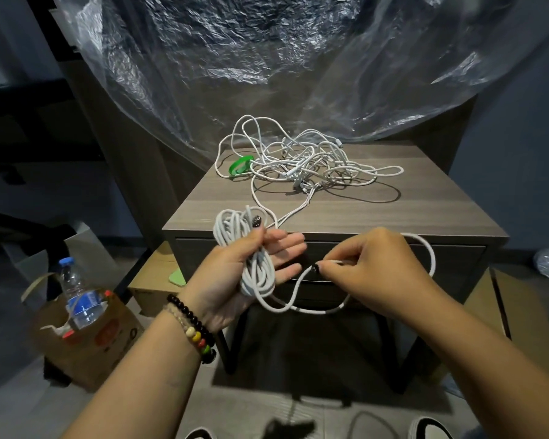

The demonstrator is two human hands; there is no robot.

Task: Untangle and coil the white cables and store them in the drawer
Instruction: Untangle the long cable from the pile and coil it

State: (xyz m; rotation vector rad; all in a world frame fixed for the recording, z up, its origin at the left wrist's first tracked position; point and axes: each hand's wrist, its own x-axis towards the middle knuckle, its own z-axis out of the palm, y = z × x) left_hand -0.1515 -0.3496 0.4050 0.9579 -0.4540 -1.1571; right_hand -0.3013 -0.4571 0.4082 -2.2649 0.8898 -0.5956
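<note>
A tangle of white cables (308,163) lies on top of the wooden nightstand (409,213). My left hand (244,274) holds a coil of white cable (235,229) in its palm, thumb pressing the loops, fingers stretched out. One strand runs from the coil up to the tangle. My right hand (374,267) pinches the free end of the same cable (431,258), which loops round in front of the shut drawer (457,258). A green band (240,164) lies by the tangle's left side.
Crinkled clear plastic sheeting (267,58) hangs behind the nightstand. A cardboard box (86,340) with a water bottle (78,296) stands on the floor to the left. A second box (152,280) sits beside the nightstand's left leg.
</note>
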